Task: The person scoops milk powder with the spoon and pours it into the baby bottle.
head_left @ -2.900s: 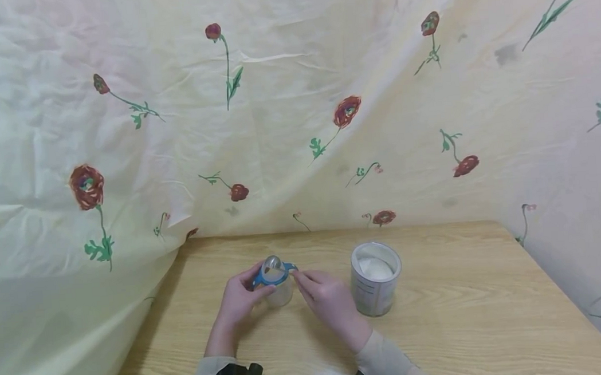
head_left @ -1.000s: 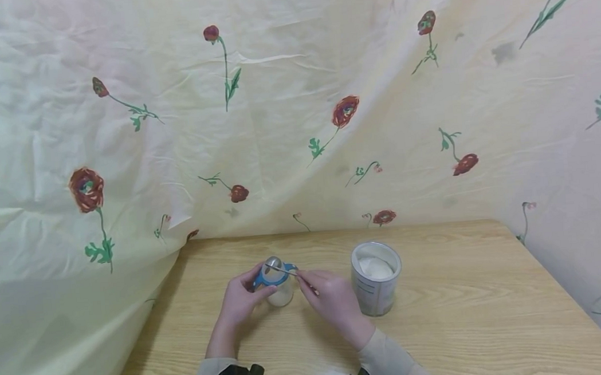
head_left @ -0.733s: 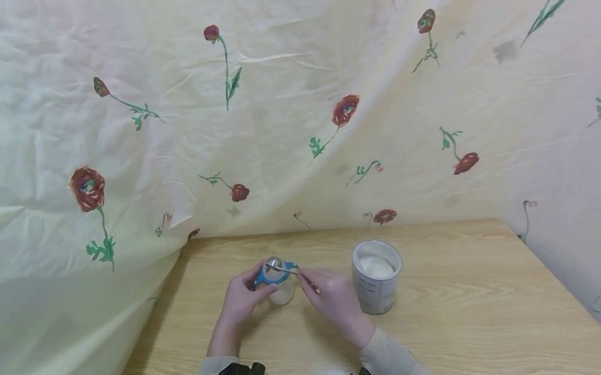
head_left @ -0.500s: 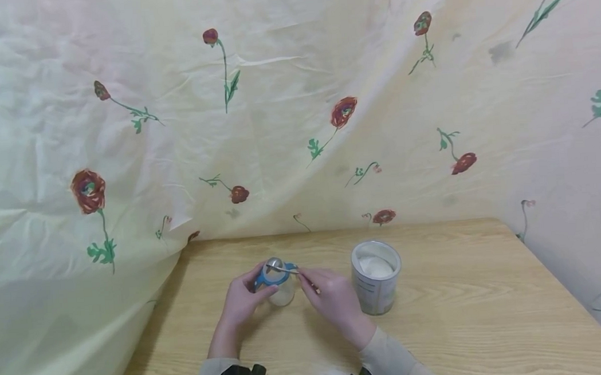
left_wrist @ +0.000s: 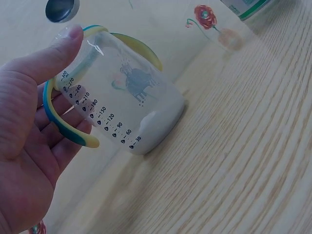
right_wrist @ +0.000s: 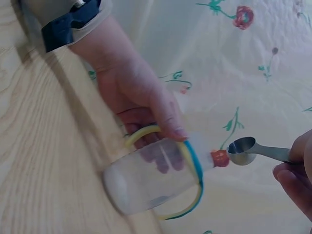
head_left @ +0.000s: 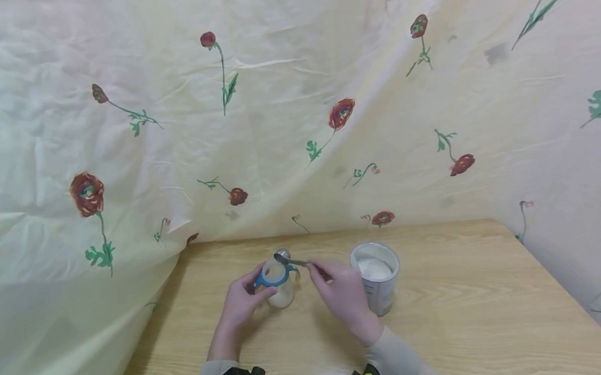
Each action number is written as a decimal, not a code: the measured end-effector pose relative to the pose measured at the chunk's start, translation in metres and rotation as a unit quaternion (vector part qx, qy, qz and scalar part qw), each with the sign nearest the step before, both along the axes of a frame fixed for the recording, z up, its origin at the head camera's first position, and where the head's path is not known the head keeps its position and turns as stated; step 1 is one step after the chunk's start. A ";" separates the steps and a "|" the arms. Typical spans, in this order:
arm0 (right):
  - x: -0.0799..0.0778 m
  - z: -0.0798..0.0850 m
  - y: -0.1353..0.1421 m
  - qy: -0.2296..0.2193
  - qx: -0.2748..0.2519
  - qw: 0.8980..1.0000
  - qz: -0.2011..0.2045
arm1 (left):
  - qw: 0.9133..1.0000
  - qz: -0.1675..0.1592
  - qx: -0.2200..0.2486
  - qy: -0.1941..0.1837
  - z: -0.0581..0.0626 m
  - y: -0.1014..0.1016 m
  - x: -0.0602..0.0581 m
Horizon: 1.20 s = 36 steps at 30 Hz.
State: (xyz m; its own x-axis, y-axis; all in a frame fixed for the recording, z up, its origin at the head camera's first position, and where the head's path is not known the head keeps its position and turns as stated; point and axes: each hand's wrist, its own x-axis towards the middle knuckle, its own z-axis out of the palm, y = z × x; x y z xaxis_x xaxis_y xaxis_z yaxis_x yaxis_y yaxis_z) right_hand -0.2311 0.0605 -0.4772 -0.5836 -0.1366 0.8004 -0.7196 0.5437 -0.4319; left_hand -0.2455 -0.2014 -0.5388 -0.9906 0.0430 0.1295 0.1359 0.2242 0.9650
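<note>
My left hand point(head_left: 240, 300) grips a clear baby bottle point(left_wrist: 122, 83) around its open neck, thumb at the rim and fingers behind. A blue-and-yellow handle ring point(left_wrist: 56, 114) circles the neck, and measuring marks run down the wall. White powder lies in the base, which stands on the table. My right hand point(head_left: 344, 295) pinches the handle of a metal measuring spoon point(right_wrist: 242, 152). Its round bowl hangs just beyond and above the bottle's mouth, apart from it. The dark metal inside of the bowl shows in the right wrist view.
A tall can point(head_left: 380, 290) holding white powder stands on the wooden table point(head_left: 482, 291), just right of my right hand. A flowered cloth point(head_left: 276, 126) hangs behind the table and along both sides.
The spoon has moved from over the bottle's mouth up and to the right, with my right hand shifting the same way. My left hand and the bottle have stayed in place.
</note>
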 end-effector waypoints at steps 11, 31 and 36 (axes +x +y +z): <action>0.008 0.026 0.025 0.024 -0.095 0.995 0.023 | 0.999 -0.009 -0.023 0.020 0.009 -0.002 0.001; 0.010 0.043 0.142 -0.087 -0.152 0.984 -0.038 | 0.954 -0.040 -0.055 0.292 0.066 0.077 0.010; 0.012 0.034 0.157 -0.087 -0.137 0.986 -0.030 | 0.971 -0.081 -0.058 0.217 0.055 0.118 0.005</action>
State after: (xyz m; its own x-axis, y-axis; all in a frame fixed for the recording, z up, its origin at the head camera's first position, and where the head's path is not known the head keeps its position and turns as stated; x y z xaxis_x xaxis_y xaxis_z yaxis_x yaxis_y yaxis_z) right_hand -0.2189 0.2174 -0.4429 -0.7155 0.1111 0.6897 -0.5916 0.4287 -0.6828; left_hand -0.2405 -0.0839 -0.4837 -0.8226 0.2325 0.5189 0.5672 0.2704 0.7779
